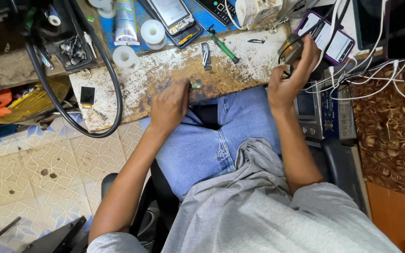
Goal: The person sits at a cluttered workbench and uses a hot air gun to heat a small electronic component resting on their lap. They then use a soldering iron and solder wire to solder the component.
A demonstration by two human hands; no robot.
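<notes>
We see the left hand [169,105] pinching a small green circuit board [196,85] at the near edge of the worn workbench [165,70]. The board's long axis runs along that edge, its free end pointing toward the right hand [289,77]. That hand is closed around a small dark tool [290,48] at the workbench's right end, just beside a purple-cased phone [326,37]. A green-handled screwdriver [223,48] lies farther back on the workbench, angled diagonally.

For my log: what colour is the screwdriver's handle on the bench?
Green, on the screwdriver; seen clearly in the head view.
</notes>
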